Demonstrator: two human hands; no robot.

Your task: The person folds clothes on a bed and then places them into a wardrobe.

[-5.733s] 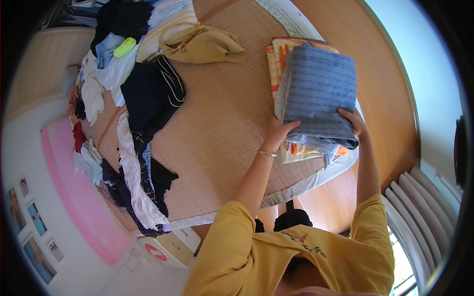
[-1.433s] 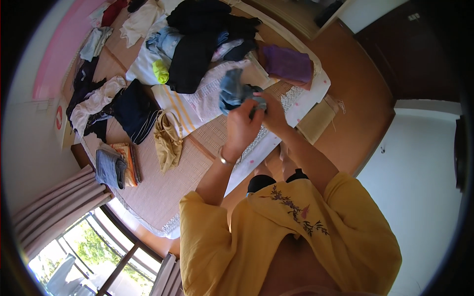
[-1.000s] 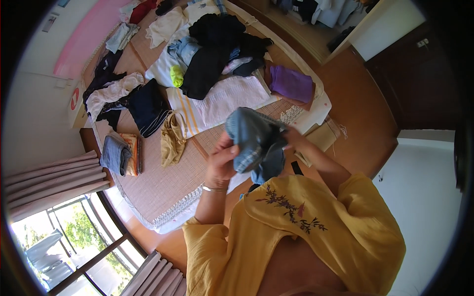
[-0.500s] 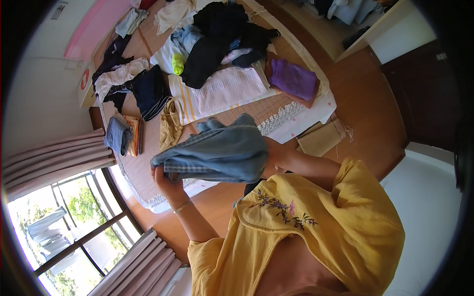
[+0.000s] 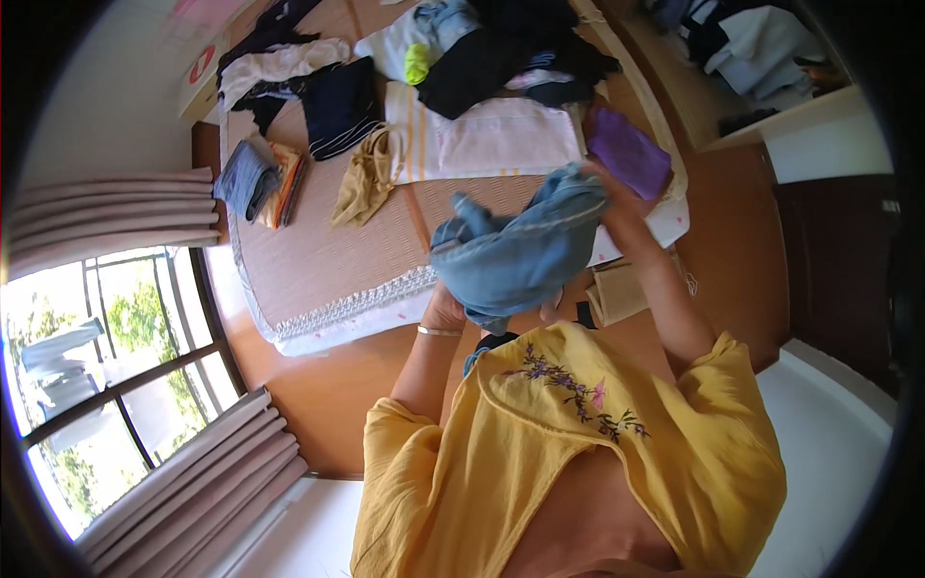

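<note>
One blue denim garment (image 5: 525, 249) is gripped at its edge by one right hand (image 5: 617, 189); one left hand (image 5: 444, 310) is half covered, its grip impossible to tell.

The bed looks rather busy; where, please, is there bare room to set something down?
The widest bare mat lies near left, between the folded orange cloth, the tan garment and the lacy edge. Right of it, the held blue garment hides part of the bed. Black clothes crowd the far side.
</note>
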